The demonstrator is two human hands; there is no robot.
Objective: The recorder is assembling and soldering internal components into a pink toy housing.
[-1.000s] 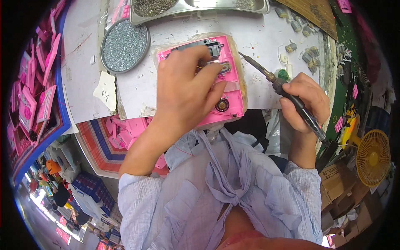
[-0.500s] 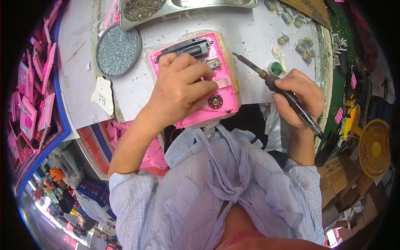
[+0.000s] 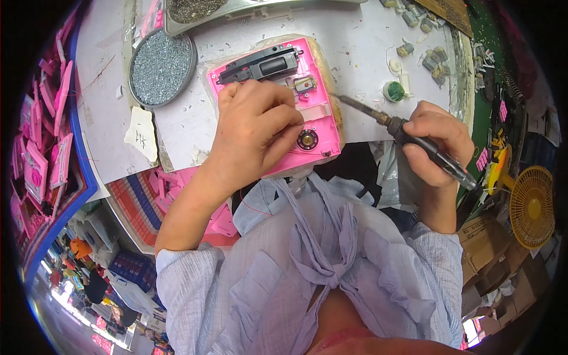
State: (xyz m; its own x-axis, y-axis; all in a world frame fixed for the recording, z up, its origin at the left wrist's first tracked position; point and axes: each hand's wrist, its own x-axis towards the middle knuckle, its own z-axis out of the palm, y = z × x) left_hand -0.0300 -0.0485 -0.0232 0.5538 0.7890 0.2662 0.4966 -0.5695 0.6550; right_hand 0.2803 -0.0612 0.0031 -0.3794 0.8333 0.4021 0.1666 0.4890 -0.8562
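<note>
A pink plastic case (image 3: 322, 71) lies open-side up on a wrapped pad in front of me. Fitted in it are a black plastic mechanism (image 3: 266, 65), a small motor (image 3: 304, 85) and a round black speaker (image 3: 307, 139). My left hand (image 3: 251, 121) rests over the case's lower left part, its fingers curled together beside the speaker. Whatever those fingertips pinch is hidden. In my right hand (image 3: 442, 142) is a soldering iron (image 3: 423, 142), held like a pen to the right of the case. Its tip points up and left, close to the pad's edge but apart from the parts.
A round dish of small screws (image 3: 163, 68) stands left of the case, with a metal tray (image 3: 248, 12) behind. A small green-filled pot (image 3: 393, 91) and several loose motors (image 3: 435, 62) lie to the right. Pink parts (image 3: 38, 165) fill a blue-edged bin at far left.
My right hand has moved a little right and down with the soldering iron. My left fingers have curled in more over the case. The whole view has shifted slightly.
</note>
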